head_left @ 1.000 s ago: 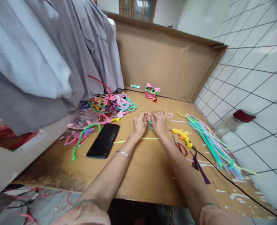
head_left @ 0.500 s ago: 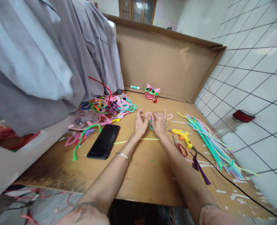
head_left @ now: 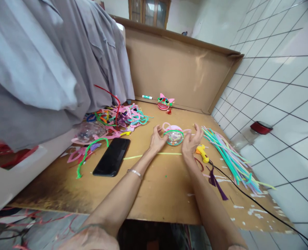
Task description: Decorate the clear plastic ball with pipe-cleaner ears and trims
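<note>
A small clear plastic dome (head_left: 173,138) lies on the table in front of me, its rim lined with green pipe cleaner. Behind it rise a pale pink piece (head_left: 174,127) and a looped pink ear (head_left: 166,125). My left hand (head_left: 157,139) rests at the dome's left side, thumb at its edge and the fingers apart from the thumb. On the other side, my right hand (head_left: 192,141) is open, fingers spread, beside the dome and holding nothing. A pale yellow pipe cleaner (head_left: 169,153) lies under my left wrist, in front of the dome.
A yellow glue gun (head_left: 202,153), partly covered scissors (head_left: 200,165) and a purple tassel (head_left: 216,184) lie right, near bundled pipe cleaners (head_left: 228,158). Left are a black phone (head_left: 111,157) and a coloured pile (head_left: 128,116). A finished animal head (head_left: 164,102) sits at the back.
My right hand has come off the dome and moved right, opening its fingers and uncovering the dome. My left hand stays at the left side. The whole view has shifted slightly.
</note>
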Motion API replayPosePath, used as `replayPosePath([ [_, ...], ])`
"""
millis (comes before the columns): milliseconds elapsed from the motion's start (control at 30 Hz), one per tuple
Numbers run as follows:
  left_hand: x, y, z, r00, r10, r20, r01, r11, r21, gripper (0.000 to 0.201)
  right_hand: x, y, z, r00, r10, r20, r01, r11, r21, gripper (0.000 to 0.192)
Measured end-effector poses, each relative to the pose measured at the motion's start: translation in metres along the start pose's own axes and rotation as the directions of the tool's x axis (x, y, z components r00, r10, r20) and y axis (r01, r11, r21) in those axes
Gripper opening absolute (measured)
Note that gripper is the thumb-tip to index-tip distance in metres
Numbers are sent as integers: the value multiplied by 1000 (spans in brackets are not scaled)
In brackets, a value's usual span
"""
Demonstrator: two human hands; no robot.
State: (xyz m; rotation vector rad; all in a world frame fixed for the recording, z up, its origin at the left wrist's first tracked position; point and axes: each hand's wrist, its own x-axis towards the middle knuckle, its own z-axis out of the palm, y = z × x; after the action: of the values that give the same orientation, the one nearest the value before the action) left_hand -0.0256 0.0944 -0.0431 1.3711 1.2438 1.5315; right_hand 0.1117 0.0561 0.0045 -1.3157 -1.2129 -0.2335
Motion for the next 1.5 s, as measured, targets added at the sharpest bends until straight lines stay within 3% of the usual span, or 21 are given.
replayPosePath([
  [133, 2, -3, 2, 1000, 4, -1, -4, 999, -44, 55, -3, 25, -4, 951, 304, -62, -302, 952, 44, 43],
  [267, 2, -6, 2, 999, 36, 37, -34, 998, -50, 45, -10, 37, 6, 871, 488, 60, -492, 863, 114, 46],
  [333, 0, -5, 1, 998, 38, 51, -37, 999, -34, 46, -14, 35, 10, 866, 485, 126, -499, 854, 147, 52],
  [567, -4, -2, -1, 994, 83, 65, -86, 995, 41, 72, -16, 20, 3, 925, 325, 198, -350, 930, 108, 61],
  [733, -5, -1, -1, 976, 187, 108, -201, 971, 130, 82, -15, 20, 2, 933, 263, 247, -282, 958, 45, 61],
  [1000, -3, 1, -4, 951, 258, 172, -290, 935, 205, 75, -10, 31, 10, 933, 216, 288, -251, 964, 90, 63],
  [1500, -3, 1, -3, 964, 220, 151, -245, 954, 175, 67, -9, 29, 11, 910, 245, 336, -301, 945, 128, 63],
])
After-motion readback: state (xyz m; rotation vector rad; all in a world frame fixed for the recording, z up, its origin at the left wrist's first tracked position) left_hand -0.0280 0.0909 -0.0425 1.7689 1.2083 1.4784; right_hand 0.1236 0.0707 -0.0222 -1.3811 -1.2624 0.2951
